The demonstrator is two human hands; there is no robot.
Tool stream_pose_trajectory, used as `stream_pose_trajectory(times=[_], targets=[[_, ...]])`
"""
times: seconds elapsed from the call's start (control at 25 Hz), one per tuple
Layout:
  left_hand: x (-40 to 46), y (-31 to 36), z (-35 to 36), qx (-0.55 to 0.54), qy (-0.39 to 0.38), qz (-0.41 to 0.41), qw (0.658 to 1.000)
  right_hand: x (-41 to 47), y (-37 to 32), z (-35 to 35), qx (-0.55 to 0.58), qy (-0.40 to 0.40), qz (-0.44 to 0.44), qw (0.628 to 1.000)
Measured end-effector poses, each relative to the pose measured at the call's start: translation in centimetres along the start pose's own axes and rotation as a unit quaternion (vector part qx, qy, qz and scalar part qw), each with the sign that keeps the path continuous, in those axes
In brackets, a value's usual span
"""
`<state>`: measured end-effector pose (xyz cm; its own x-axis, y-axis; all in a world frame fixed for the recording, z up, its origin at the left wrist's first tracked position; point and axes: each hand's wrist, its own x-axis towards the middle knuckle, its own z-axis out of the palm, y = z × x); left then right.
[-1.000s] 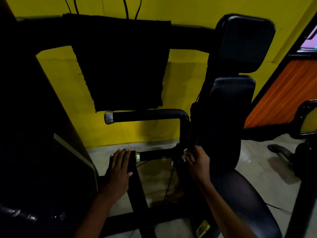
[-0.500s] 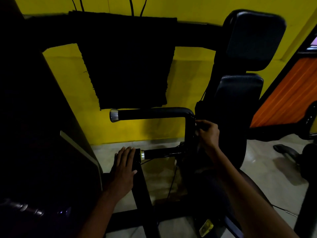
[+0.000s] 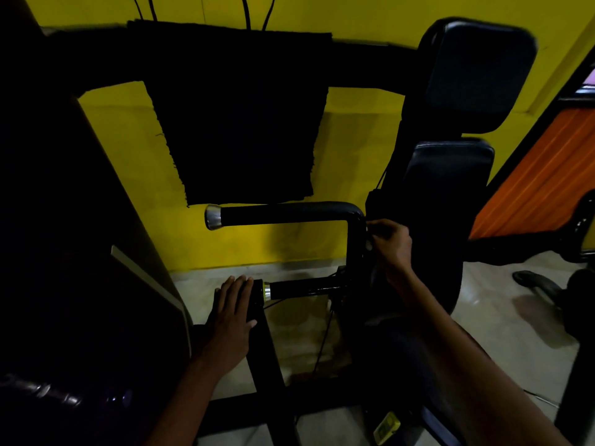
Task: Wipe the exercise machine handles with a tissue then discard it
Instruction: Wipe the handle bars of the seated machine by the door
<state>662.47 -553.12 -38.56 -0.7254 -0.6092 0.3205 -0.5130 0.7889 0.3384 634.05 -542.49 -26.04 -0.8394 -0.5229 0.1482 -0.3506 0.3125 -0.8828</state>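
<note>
Against yellow wall [image 3: 354, 156]: black L-shaped handle [image 3: 289, 214], silver-capped. Right hand [image 3: 391, 244] curled, pinching pale tissue [image 3: 368, 243] against its upright. Left hand [image 3: 233, 312] flat on frame.

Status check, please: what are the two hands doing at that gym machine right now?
Left hand flat on the lower frame. Right hand pinching tissue against the upright bar. Nothing blocking.

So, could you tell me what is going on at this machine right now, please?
A person is wiping a black exercise machine. The right hand holds a small white tissue against the upright bend of the upper handle. The left hand rests flat, fingers straight, by the end of the lower handle. The tissue is not yet discarded.
</note>
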Motion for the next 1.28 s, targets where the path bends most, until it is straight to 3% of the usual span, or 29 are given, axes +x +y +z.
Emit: stream_pose_trajectory(times=[0.24, 0.36, 0.44, 0.64, 0.8, 0.92, 1.12, 1.28], targets=[[0.1, -0.1, 0.3, 0.008, 0.003, -0.003, 1.0, -6.7, 6.5, 1.0, -0.062, -0.08, 0.094, 0.99], [0.1, -0.1, 0.3, 0.01, -0.001, -0.011, 1.0, -5.8, 4.8, 1.0, -0.026, 0.07, 0.108, 0.991], [0.0, -0.1, 0.2, 0.017, 0.002, -0.004, 1.0, -3.9, 2.2, 0.0, -0.008, 0.152, 0.054, 0.987], [0.0, 0.1, 0.0, 0.028, -0.014, -0.007, 0.999, -2.0, -4.1, 1.0, -0.021, 0.13, -0.159, 0.978], [-0.1, 0.3, -0.1, 0.029, -0.018, -0.005, 0.999, -2.5, -5.8, 4.2, -0.063, 0.153, -0.156, 0.974], [-0.3, 0.0, 0.0, 0.032, -0.022, -0.011, 0.999, -4.6, -7.6, 8.5, -0.058, 0.081, -0.214, 0.972], [-0.6, 0.7, -0.7, -0.005, -0.015, 0.01, 1.0, -8.5, -11.1, 16.4, -0.071, -0.009, -0.354, 0.932], [-0.8, -0.2, -0.2, -0.029, -0.012, 0.002, 1.0, -8.0, -11.4, 15.3, -0.053, -0.042, -0.363, 0.93]])
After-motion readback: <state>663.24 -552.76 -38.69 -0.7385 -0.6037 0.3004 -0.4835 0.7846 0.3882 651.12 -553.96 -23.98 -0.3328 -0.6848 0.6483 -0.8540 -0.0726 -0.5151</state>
